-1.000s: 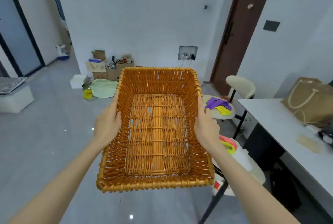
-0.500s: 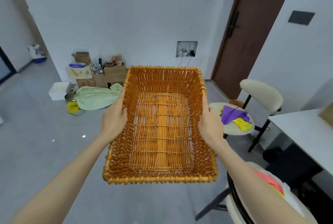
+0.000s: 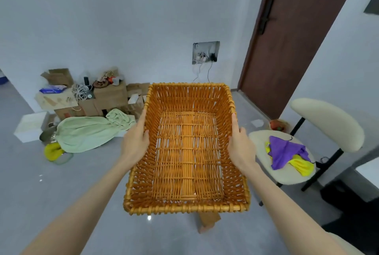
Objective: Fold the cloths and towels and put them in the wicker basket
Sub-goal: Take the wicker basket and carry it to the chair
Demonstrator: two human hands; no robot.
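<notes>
I have the wicker basket (image 3: 187,148) up in the air in front of me, one hand on each long side. My left hand (image 3: 134,144) is clamped on the left rim, thumb inside the wall and palm against the outside. My right hand (image 3: 241,150) grips the right rim the same way, with the index finger stretched forward along the edge. The basket is empty; I see only bare weave on the bottom, and it tips slightly away from me.

None of the cloths are folded, I judge. A purple cloth (image 3: 285,151) lies crumpled over a yellow cloth (image 3: 302,165) on the seat of the cream chair (image 3: 287,174) just to the right of the basket. A pale green towel (image 3: 92,131) is heaped on the floor (image 3: 30,183) to the left, against the cardboard boxes (image 3: 110,96), with something yellow (image 3: 52,151) beside it that may be another cloth, though I cannot say for sure from here.

The step in hand, as I read it, is setting the basket down somewhere handy. To do it well I want to keep both grips even so the basket stays level, lower it flat onto open floor between the chair and the towel, and let go only once the base rests fully. It should sit clear of the chair legs, leaving room to fold.
</notes>
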